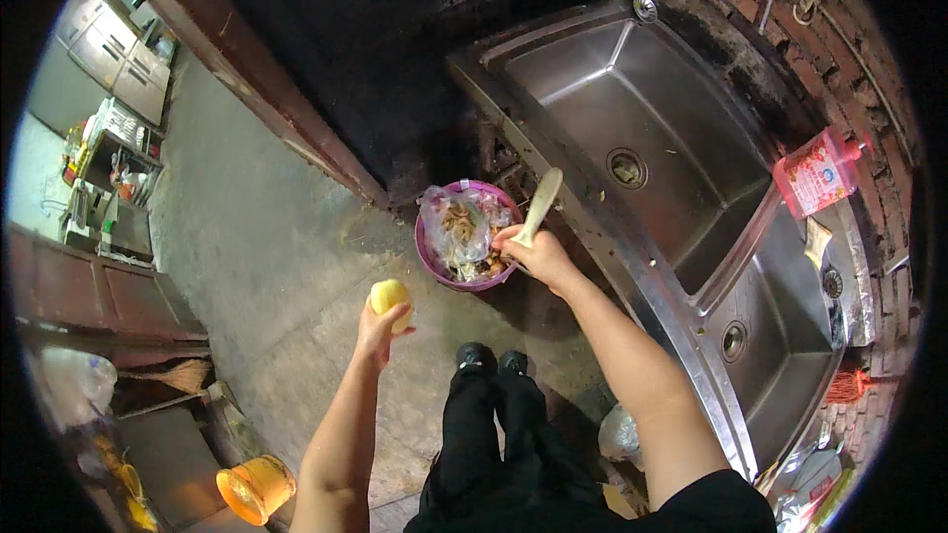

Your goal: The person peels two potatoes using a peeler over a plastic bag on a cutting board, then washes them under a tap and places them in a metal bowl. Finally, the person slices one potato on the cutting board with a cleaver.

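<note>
A pale yellow, peeled-looking round fruit or vegetable (pixel 389 297) is held in my left hand (pixel 381 326), above the floor and left of the bin. My right hand (pixel 539 255) grips a tool with a pale green handle (pixel 543 200); its working end is too hidden to name the tool. That hand is over the right edge of a purple round bin (pixel 424 255), which is filled with scraps and a clear plastic bag (pixel 452 226) holding brownish waste.
A steel double sink (pixel 585 118) stands at the right, with a pink-red bottle (pixel 815 172) on its far side against a brick wall. A dark door (pixel 318 29) is ahead. An orange bucket (pixel 255 488) lies at the lower left; a clear plastic bag (pixel 619 433) is under the sink's edge.
</note>
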A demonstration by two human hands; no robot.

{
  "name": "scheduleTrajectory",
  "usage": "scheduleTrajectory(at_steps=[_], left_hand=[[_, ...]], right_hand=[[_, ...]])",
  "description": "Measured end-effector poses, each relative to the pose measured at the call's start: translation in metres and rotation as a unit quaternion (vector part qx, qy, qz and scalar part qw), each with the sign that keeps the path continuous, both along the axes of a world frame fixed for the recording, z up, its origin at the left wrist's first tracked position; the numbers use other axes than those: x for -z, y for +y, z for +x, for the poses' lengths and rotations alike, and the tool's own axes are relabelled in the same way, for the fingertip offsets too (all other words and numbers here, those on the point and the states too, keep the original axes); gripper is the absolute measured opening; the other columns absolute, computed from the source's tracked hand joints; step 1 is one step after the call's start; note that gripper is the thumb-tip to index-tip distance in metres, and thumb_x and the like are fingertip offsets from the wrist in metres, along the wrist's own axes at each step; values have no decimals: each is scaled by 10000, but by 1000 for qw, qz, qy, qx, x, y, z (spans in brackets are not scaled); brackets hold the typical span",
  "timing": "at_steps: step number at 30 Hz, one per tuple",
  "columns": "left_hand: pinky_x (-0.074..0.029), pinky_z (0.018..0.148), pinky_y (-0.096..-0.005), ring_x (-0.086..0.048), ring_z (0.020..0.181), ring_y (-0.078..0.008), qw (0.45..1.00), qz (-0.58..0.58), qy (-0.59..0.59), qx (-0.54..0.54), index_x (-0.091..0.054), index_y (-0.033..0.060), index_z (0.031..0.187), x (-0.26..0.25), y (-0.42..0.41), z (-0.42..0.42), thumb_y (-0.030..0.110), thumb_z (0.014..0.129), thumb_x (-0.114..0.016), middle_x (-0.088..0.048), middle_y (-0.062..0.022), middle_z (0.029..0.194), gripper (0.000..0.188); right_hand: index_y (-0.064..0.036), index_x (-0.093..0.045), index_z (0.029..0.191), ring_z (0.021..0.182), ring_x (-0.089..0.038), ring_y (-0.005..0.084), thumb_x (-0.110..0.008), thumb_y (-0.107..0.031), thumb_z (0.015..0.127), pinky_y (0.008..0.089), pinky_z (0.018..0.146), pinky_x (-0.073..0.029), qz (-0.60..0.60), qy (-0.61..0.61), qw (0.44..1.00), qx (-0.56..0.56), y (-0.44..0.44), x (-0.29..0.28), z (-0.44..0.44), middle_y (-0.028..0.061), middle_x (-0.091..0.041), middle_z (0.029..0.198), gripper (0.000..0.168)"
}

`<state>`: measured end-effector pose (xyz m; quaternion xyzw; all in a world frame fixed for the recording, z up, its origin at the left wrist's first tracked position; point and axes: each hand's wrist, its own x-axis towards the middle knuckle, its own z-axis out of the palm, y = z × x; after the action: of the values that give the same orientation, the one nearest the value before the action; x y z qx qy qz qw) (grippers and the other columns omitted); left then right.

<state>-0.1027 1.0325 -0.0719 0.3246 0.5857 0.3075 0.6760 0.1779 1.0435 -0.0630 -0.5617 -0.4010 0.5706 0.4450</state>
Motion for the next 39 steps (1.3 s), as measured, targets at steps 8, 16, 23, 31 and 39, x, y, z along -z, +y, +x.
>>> scheduleTrajectory(at_steps=[8,16,23,31,39], left_hand=[[-483,591,-347,-585,775,-231,990,-71,-64,108,-409,100,1091,-20,5,46,194,715,-629,-543,-73,940,446],[-459,477,-351,-585,669,-315,932,-18,-217,289,-309,66,1164,-110,-31,226,243,836,-450,-536,-179,929,398],[-470,435,-365,-596,709,-335,853,-74,-329,398,-374,26,1111,-138,-131,415,299,806,-540,-561,-164,881,442],[-469,453,-341,-590,710,-259,829,-50,-255,494,-405,93,1104,-163,-207,565,398,831,-469,-558,-121,880,414],[-430,683,-352,-534,706,-203,844,-193,-255,430,-507,147,983,-156,-242,709,535,788,-474,-554,-42,840,435]], right_hand=[[-42,-555,832,762,-538,131,-559,-79,762,259,694,-422,57,-202,951,226,-75,-140,128,25,-566,743,79],[-43,-509,991,910,-459,340,-599,-200,719,430,767,-367,138,-698,515,478,-202,-300,357,157,-481,931,327],[-129,-548,979,862,-485,282,-613,-260,707,410,776,-354,51,-778,270,565,-320,-400,512,104,-499,883,309],[-44,-547,901,827,-523,319,-497,-351,798,423,729,-399,81,-604,405,682,-355,-373,626,140,-540,905,327],[-51,-539,912,700,-506,151,-365,-603,792,283,576,-379,176,-86,735,649,-368,-222,609,80,-566,831,591]])
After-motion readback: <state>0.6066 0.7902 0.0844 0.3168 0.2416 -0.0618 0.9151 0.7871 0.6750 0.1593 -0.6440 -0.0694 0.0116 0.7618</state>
